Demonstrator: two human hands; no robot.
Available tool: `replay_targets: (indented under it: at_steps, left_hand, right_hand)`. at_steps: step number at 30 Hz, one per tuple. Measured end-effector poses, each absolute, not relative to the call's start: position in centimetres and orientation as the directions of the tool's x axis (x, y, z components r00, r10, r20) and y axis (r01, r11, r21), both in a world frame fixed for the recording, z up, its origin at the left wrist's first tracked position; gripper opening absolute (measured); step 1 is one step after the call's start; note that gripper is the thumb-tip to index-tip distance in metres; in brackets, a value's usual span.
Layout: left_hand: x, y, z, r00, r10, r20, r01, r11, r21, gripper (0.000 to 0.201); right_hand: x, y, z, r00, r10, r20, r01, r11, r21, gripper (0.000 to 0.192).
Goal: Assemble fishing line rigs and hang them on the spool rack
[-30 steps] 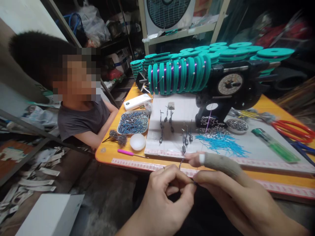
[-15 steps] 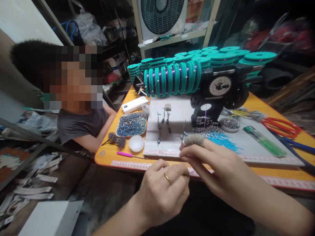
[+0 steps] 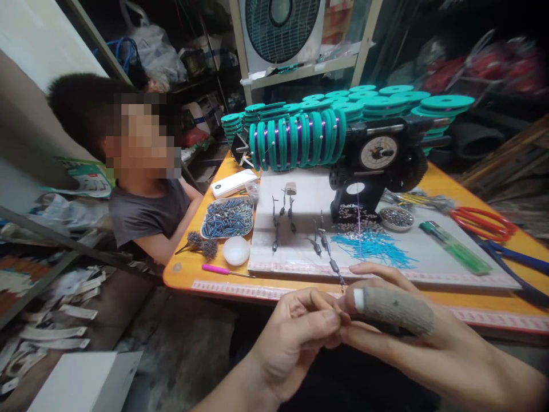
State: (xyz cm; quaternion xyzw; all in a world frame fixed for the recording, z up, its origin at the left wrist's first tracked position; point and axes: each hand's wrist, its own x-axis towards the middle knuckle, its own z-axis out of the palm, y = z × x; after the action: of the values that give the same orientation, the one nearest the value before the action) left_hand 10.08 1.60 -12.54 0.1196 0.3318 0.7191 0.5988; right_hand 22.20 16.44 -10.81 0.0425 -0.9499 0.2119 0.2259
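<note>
Both hands pinched on one thin line at the table point(image 3: 206, 273) edge, small rig hanging off it.

Left hand point(image 3: 295, 337) & right hand point(image 3: 398, 326), w/ cloth finger sleeve point(image 3: 392, 309), meet fingertip to fingertip, narrow pinch. Line point(image 3: 332, 266) runs up from the pinch onto the white mat point(image 3: 300, 200). Best kept taut, pinch close to the fingertips, I'd say; knot itself too small to make out.

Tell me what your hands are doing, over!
Left hand and right hand pinched together on a thin line. Small weighted rig hangs off it over the white board. Nothing between hands. Over.
</note>
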Motion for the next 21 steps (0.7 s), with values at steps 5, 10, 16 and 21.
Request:
replay_targets:
  at_steps: [5,10,16,21]
  left_hand:
    - [9.7,1.2,-12.3,-0.471,0.877,0.096,-0.195,-0.210,0.958,0.019]
    - [10.2,0.9,-12.2,-0.312,0.615,0.724,0.803,-0.236,0.547,0.012]
    - [9.6,1.6,-12.7,0.027,0.579,0.815,0.952,-0.263,0.155,0.014]
    - [9.5,1.7,-12.7,-0.014,0.633,0.774,0.901,-0.328,0.284,0.015]
  right_hand:
    - [22.1,15.6,-10.1,-0.872,0.288,0.397,-0.096,0.694,-0.714,0.020]
    - [21.3,15.8,-8.8,-0.793,0.229,0.564,-0.243,0.731,-0.638,0.008]
    - [19.4,16.3,-8.1,-0.701,0.203,0.683,-0.181,0.876,-0.447,0.010]
    - [19.1,16.2,-8.4,-0.714,0.164,0.681,-0.159,0.909,-0.385,0.010]
